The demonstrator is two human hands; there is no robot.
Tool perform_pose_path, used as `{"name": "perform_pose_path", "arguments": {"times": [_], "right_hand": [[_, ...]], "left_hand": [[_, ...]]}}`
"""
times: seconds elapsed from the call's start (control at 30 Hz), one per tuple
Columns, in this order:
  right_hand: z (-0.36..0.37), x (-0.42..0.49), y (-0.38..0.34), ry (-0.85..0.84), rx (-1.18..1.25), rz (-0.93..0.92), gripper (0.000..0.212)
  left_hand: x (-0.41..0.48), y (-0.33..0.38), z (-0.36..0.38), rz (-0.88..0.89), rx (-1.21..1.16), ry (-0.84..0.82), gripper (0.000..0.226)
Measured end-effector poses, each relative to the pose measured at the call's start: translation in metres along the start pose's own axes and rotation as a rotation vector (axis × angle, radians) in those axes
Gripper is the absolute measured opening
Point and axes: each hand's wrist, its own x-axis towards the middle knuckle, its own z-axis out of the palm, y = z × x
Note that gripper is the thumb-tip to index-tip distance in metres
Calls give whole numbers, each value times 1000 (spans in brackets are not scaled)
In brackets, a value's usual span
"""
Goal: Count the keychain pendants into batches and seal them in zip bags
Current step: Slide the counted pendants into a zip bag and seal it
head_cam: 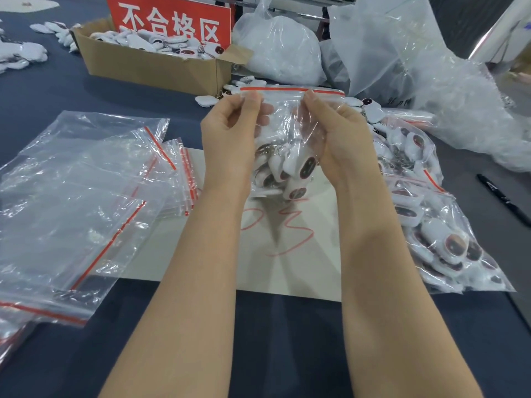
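Note:
A clear zip bag [287, 110] with a red strip along its top hangs above the table between both hands. My left hand [232, 130] pinches the strip near its left end. My right hand [336, 133] pinches it right of the middle. Several white keychain pendants [290, 173] with dark oval faces and metal rings lie bunched at the bag's bottom. Filled zip bags of pendants [436, 231] are piled to the right. A stack of empty zip bags [86, 202] lies to the left.
A cardboard box [149, 64] of pendants with a red sign [172, 21] stands at the back. Large plastic sacks [402, 53] fill the back right. A grey sheet [301, 254] with red writing lies under my arms. A black marker [500, 196] lies at the right.

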Motion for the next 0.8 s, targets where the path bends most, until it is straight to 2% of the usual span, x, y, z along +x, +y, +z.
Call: {"name": "perform_pose_path", "arguments": {"times": [0.23, 0.5, 0.6, 0.8], "right_hand": [[3, 0, 0, -69, -43, 27, 28], [3, 1, 0, -59, -184, 38, 25], [2, 0, 0, -71, -110, 39, 22], [2, -2, -1, -138, -51, 5, 21]], "left_hand": [[0, 1, 2, -70, 16, -70, 14], [0, -1, 3, -67, -10, -39, 17], [0, -2, 3, -82, -17, -24, 15], [-1, -1, 3, -98, 0, -97, 11]]}}
